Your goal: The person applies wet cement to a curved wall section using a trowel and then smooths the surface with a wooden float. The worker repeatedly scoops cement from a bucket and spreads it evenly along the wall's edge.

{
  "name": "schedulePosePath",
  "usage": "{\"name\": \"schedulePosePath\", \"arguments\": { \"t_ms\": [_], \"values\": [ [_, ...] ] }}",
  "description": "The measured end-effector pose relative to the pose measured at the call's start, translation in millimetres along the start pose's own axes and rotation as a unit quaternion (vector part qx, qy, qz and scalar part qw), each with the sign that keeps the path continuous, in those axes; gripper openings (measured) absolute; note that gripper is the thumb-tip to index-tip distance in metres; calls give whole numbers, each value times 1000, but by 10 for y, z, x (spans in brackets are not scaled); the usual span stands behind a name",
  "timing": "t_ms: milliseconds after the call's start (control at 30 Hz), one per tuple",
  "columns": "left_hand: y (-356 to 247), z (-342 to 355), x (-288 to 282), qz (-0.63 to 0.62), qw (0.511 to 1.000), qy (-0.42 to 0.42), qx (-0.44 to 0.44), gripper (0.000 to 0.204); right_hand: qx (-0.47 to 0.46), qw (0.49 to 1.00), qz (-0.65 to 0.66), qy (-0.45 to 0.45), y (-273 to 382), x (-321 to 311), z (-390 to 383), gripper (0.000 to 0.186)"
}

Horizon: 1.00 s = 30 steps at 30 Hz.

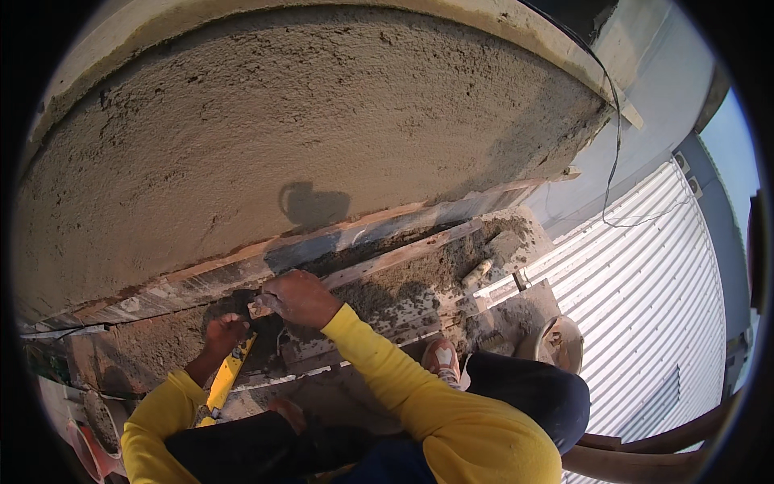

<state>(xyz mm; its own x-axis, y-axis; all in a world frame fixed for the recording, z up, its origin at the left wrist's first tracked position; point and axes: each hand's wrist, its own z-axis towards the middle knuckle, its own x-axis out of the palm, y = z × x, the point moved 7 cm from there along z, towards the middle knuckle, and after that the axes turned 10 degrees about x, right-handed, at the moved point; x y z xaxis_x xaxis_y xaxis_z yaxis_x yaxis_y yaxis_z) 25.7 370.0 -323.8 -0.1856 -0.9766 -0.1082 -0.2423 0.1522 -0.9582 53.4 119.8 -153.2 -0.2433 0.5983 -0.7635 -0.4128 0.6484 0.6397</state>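
Observation:
My left hand (223, 333) is closed, its fingers curled near the upper end of a yellow spirit level (226, 381). Whether it grips the level or something small is hidden. Just to the right, my right hand (300, 298) pinches a small pale brown chunk (259, 309), which looks like a bit of wood or mortar. Both hands are close together in front of the board (242, 270) along the foot of a freshly plastered wall (266, 137). The plaster is rough and grey-brown, with a shadow cast on it.
Mortar-splattered planks (403, 254) lie below the wall. A dirty roller-like piece (477, 273) rests there, and a bucket (562, 343) stands by my knee. White corrugated roofing (645, 298) lies to the right. A black cable (617, 153) hangs at the wall's right end.

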Motion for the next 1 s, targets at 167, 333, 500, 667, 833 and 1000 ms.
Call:
{"name": "schedulePosePath", "arguments": {
  "t_ms": [167, 333, 500, 667, 833, 1000],
  "values": [
    [197, 55, -33, -11, 1000, -15, 21, 12, -61, 987, 50, -140, 19, -176, -73, 20],
    [37, -1, 58, -11, 1000, 0, -15, 7, -30, 996, 38, -78, 25, -311, -63, 21],
    [-58, -24, 81, 68, 997, -14, -32, 6, -42, 991, 36, -125, 1, -387, -62, 23],
    [-29, -12, 66, 84, 996, -20, -32, 11, -51, 984, 72, -154, 19, -412, -55, 24],
    [5, -28, 74, 102, 995, -11, -20, 16, -8, 994, 36, -105, 54, -465, -87, 24],
    [645, 232, -144, -140, 988, 64, 24, 24, -64, 978, 92, -174, -1, -428, -64, 19]
  ]
}}
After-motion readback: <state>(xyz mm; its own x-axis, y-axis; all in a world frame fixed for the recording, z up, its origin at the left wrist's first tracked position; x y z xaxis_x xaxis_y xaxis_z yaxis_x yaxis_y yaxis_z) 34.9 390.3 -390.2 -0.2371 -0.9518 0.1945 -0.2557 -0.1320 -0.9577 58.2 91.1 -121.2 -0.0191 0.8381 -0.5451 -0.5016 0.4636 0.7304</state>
